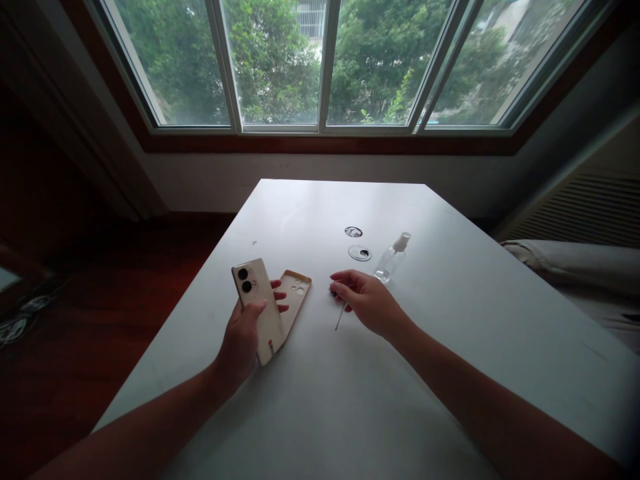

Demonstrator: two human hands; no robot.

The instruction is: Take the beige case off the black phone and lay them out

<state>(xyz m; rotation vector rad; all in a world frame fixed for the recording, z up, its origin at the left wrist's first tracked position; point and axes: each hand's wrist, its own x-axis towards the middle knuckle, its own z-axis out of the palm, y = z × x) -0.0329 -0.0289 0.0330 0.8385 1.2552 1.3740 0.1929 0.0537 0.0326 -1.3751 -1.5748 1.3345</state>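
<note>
My left hand [243,340] is closed around a pale gold smartphone [265,313], thumb across its back and fingertips showing past the far edge. The phone is tilted, with its back and two dark camera lenses facing me. Behind it a beige phone case [301,293] with camera cutouts is partly covered by the phone and fingers. To the right, my right hand [367,300] pinches a thin stick [341,316] that slants down to a small tip just over the table. Something dark shows at the fingertips, too small to name. A clear spray bottle [387,265] stands just beyond this hand.
The white table [310,413] narrows toward the window wall. Two round silvery pieces, one farther [353,232] and one nearer [359,253], lie beyond my right hand. A tiny scrap [254,243] lies at the left. Cables [20,327] are on the floor.
</note>
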